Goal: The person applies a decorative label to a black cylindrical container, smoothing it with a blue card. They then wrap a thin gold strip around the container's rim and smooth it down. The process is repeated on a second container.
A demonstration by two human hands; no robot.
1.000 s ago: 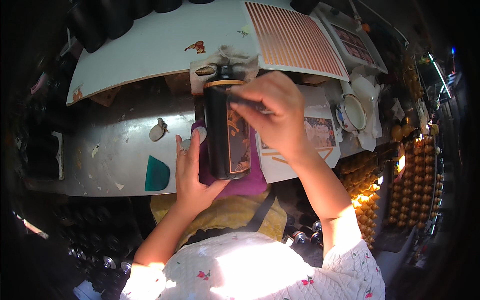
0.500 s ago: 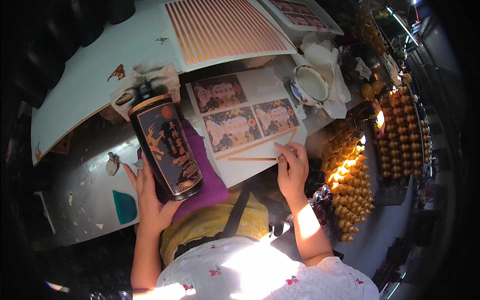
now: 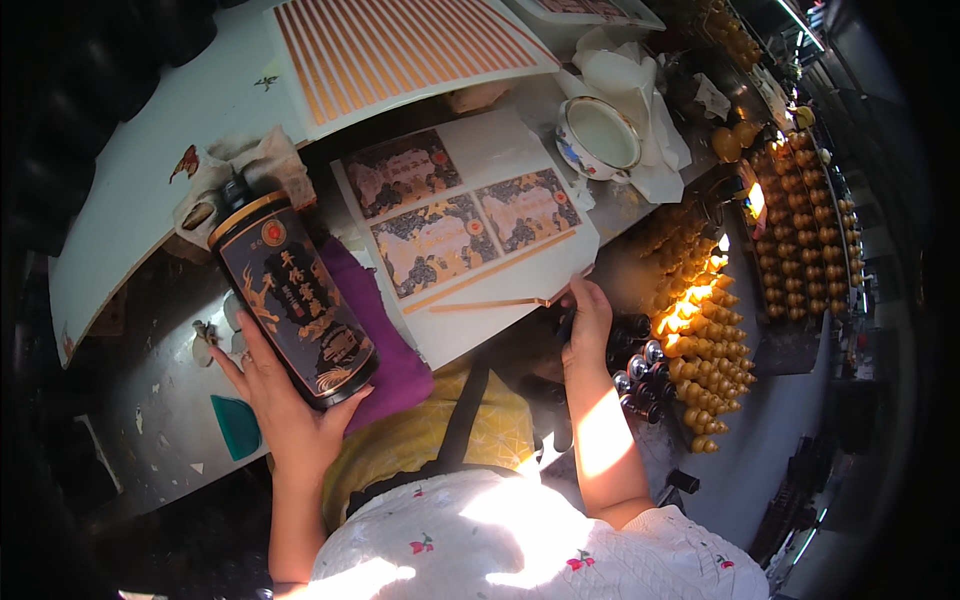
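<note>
A black bottle (image 3: 298, 300) with gold bands and a dark, gold-patterned label leans at a slant over a purple cloth (image 3: 402, 380). My left hand (image 3: 290, 405) is wrapped round its lower left side, thumb at the base. At the right edge of a white backing sheet (image 3: 500, 330), my right hand (image 3: 588, 318) pinches the right end of a thin gold strip (image 3: 485, 305). That strip bends near my fingertips, while its left part lies along the sheet. Another gold strip (image 3: 490, 272) runs above it, below several dark decorated labels (image 3: 435, 245).
A board at the back carries a sheet of gold stripes (image 3: 400, 50). An enamel bowl (image 3: 600, 140) stands beside crumpled white paper (image 3: 655, 140). A teal scraper (image 3: 236, 427) lies at left. Gold gourd-shaped pieces (image 3: 700, 360) crowd the right, near black bottles (image 3: 645, 385).
The gold strip's right end has lifted and bent with my right hand's pinch. The bottle is turned slightly in my left hand. The whole view has shifted a little.
</note>
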